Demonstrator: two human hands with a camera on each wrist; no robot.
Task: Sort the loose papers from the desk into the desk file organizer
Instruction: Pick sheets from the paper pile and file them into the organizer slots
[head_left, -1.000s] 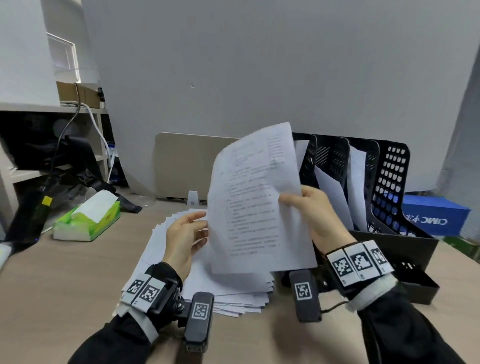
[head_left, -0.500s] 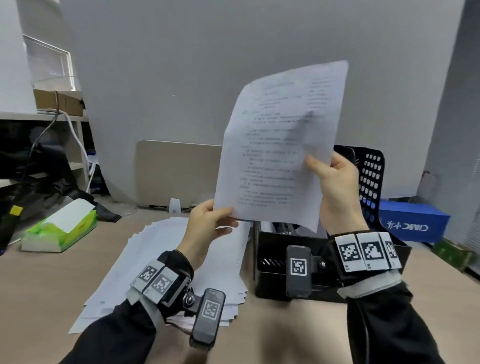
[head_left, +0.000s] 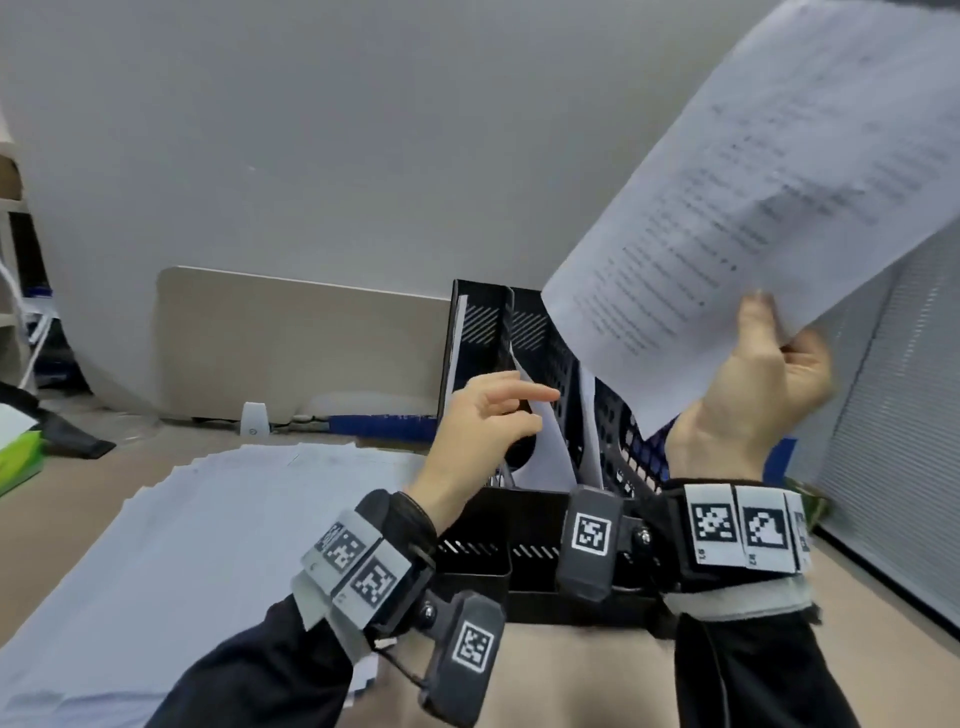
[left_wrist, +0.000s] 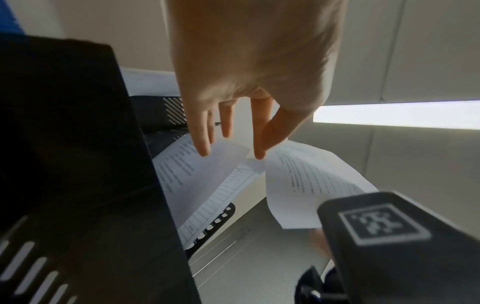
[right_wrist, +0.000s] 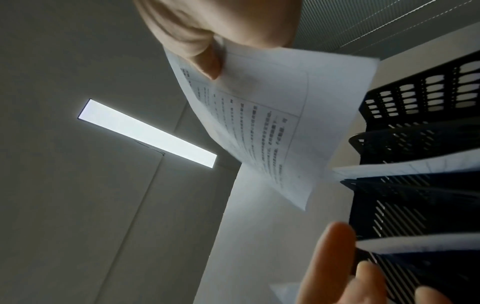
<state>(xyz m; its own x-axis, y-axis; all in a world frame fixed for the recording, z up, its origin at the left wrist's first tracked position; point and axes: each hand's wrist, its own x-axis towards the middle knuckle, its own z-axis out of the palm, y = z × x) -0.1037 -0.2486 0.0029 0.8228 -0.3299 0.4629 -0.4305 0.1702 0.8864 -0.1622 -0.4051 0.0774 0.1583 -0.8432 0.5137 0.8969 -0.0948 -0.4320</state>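
Note:
My right hand pinches the lower edge of a printed sheet, held high and tilted above the organizer's right side. In the right wrist view the thumb presses on that sheet. The black file organizer stands upright on the desk with a few sheets in its slots. My left hand is open with nothing in it, its straight fingers reaching over the sheets in the middle slots. A thick pile of loose papers lies on the desk to the left.
A green tissue box sits at the far left edge. A beige panel and a small white device stand behind the pile. Window blinds close off the right. Bare desk shows right of the organizer.
My left hand let go of the sheet and moved right to the organizer's slots. My right hand alone lifted the sheet higher and to the right.

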